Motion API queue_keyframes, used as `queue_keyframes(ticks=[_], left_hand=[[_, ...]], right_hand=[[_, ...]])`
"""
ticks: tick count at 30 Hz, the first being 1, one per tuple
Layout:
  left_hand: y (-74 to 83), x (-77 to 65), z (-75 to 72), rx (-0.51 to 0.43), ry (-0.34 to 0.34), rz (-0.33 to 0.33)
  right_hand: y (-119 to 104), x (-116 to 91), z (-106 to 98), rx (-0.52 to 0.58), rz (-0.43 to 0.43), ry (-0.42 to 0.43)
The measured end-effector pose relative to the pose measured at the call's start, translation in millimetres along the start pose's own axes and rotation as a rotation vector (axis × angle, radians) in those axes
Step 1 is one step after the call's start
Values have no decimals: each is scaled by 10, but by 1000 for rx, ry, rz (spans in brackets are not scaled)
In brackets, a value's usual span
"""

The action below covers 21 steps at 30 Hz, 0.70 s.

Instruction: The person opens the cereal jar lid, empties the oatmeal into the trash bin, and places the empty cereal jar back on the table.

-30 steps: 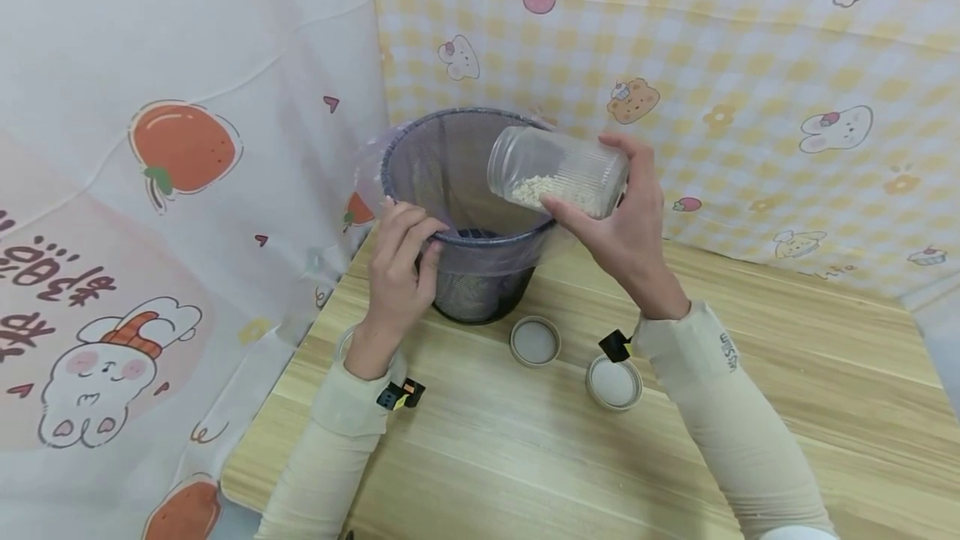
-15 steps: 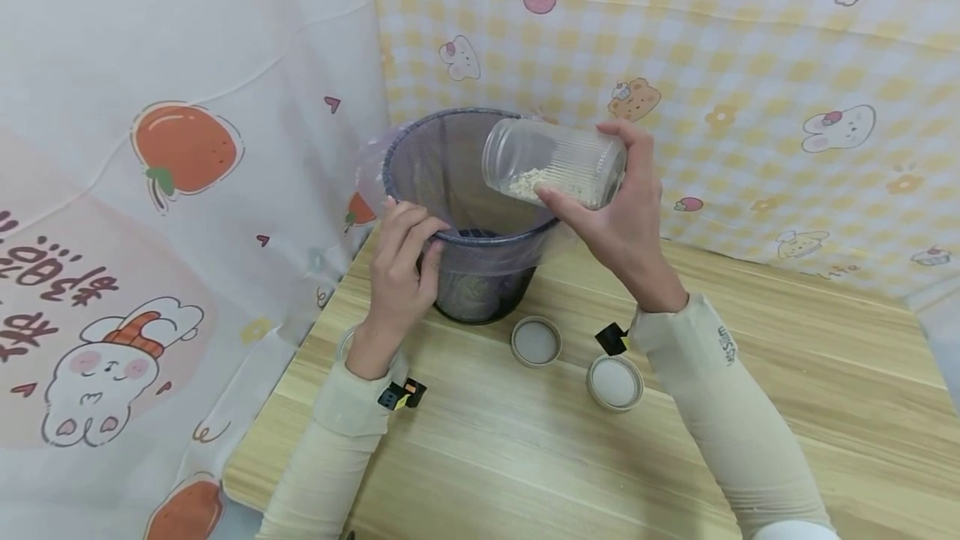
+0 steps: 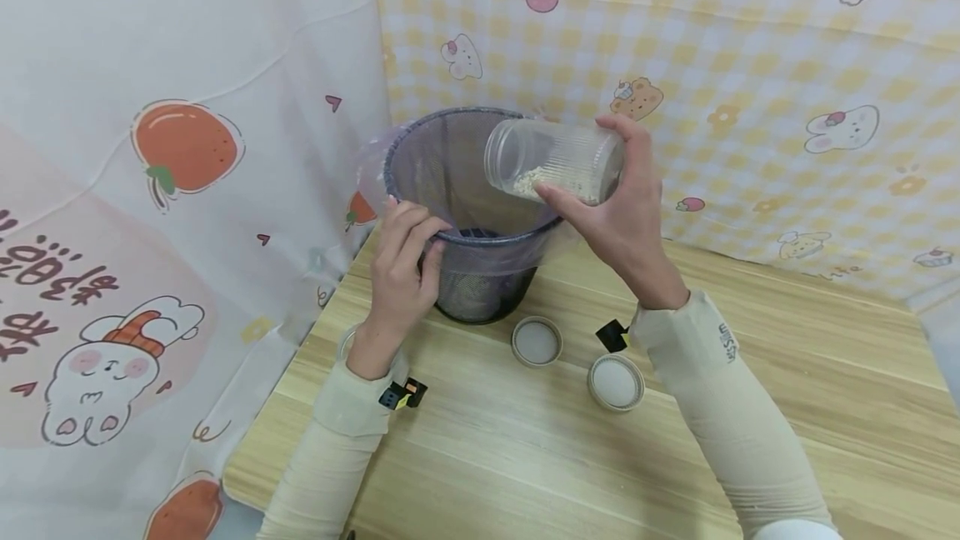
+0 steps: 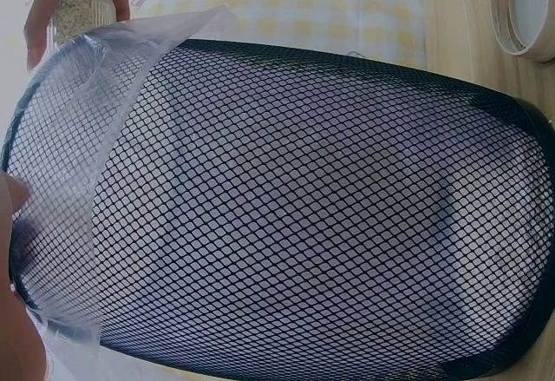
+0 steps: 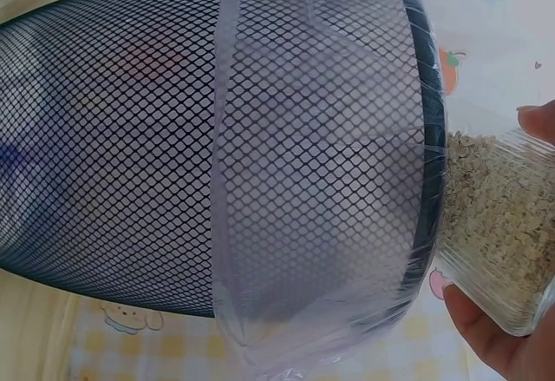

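Note:
A clear ribbed jar point(image 3: 570, 148) lies tilted nearly on its side, its mouth pointing left over the bin's opening. My right hand point(image 3: 628, 211) grips it near its base, thumb below and fingers round the far end. Pale flakes point(image 5: 499, 212), like rolled oats, lie along the jar's lower side. Under the mouth stands a dark mesh bin point(image 3: 480, 294), lined with a thin translucent purple bag point(image 5: 321, 155) folded over the rim. With fingers over the near left rim and thumb outside, my left hand point(image 3: 401, 261) holds bag and rim. The bin's bottom is mostly hidden.
Two round lids point(image 3: 536, 342) with pale rims lie on the wooden table point(image 3: 480, 457), in front of the bin and to its right. Printed cloth point(image 3: 525, 48) hangs close behind the bin and along the left side.
The jar and right hand have risen slightly and shifted a little left over the bin. The left hand keeps its place on the rim.

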<state>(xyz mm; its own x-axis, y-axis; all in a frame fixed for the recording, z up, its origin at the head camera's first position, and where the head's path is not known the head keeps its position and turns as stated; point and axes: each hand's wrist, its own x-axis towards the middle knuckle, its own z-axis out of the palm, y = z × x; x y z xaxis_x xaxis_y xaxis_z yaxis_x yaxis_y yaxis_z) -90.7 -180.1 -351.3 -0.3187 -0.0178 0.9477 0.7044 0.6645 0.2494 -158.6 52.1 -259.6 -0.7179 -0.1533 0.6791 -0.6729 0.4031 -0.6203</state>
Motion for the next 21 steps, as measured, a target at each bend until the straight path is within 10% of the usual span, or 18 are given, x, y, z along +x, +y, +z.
queue_keyframes(ticks=[21], left_hand=[[1,-10,-5,4,-19,-11]], right_hand=[[-243,41,0,6,-31,-10]])
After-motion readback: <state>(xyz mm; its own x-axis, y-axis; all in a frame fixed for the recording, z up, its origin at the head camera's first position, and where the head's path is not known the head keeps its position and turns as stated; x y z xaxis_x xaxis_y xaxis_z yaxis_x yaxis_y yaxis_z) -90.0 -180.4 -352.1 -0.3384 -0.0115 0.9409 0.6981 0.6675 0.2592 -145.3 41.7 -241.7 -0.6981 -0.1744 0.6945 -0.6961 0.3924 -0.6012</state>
